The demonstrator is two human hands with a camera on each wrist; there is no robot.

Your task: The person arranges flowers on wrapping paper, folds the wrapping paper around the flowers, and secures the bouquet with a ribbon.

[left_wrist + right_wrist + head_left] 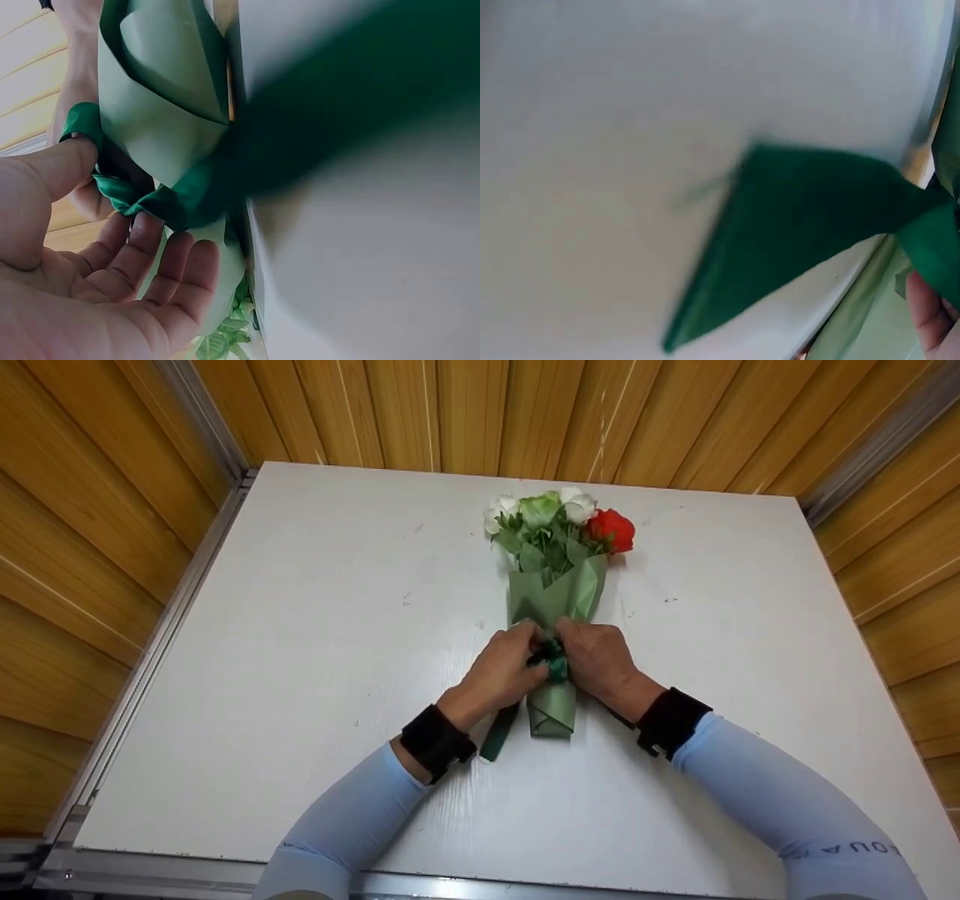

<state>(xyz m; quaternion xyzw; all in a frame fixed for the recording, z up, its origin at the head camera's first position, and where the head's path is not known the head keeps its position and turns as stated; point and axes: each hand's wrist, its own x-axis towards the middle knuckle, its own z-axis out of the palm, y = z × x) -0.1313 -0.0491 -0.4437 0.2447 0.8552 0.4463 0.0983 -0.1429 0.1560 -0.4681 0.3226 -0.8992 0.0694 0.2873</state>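
Note:
A bouquet wrapped in green paper [546, 600] lies on the white table, its blooms facing the far edge. A dark green ribbon [556, 666] goes round its narrow part. From the left, my left hand [501, 667] pinches the ribbon at the knot; its thumb presses a small loop in the left wrist view. My right hand [600, 656] grips the ribbon from the other side, fingers curled, with only fingertips [926, 311] showing in the right wrist view. One ribbon tail [499, 733] hangs below the left hand; another wide tail [802, 225] trails off the right.
White flowers [577, 504], a pale green flower [540, 508] and a red flower [613, 531] top the bouquet above green leaves [551, 546]. The white table [300, 660] has a metal rail [157, 652] at its left. Wood-patterned panels [465, 416] enclose it.

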